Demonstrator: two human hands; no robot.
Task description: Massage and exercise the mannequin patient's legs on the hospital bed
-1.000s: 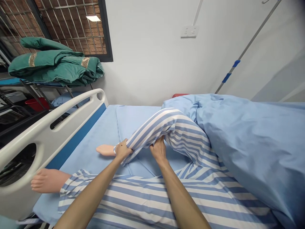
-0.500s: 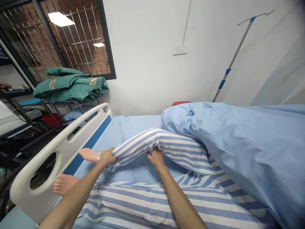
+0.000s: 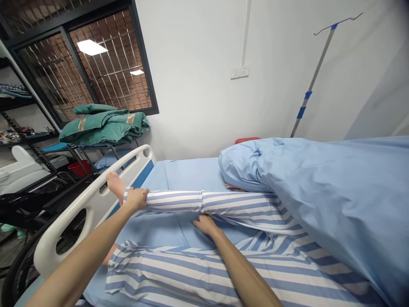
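Observation:
A leg in blue-and-white striped trousers (image 3: 174, 200) lies straight across the bed, with a smooth, manikin-like foot (image 3: 115, 185) at its end. My left hand (image 3: 136, 198) is wrapped round the lower leg just above the ankle, over the trouser cuff. Under the knee is my right hand (image 3: 206, 224), its thumb apart and its other fingers partly hidden beneath the leg. Nearer to me rests the second striped leg (image 3: 179, 273), its foot mostly hidden behind my left forearm.
A white bed end board (image 3: 92, 213) stands at the left. The blue quilt (image 3: 306, 179) is heaped over the upper body at the right. Behind are an IV pole (image 3: 315, 76), green folded bedding (image 3: 105, 128) and a wheelchair wheel (image 3: 24, 260) beside the bed.
The bent knee has straightened and come down, and the foot has tipped upward toward the end board. Both hands stay at the leg; the right remains under the knee. The view has shifted slightly.

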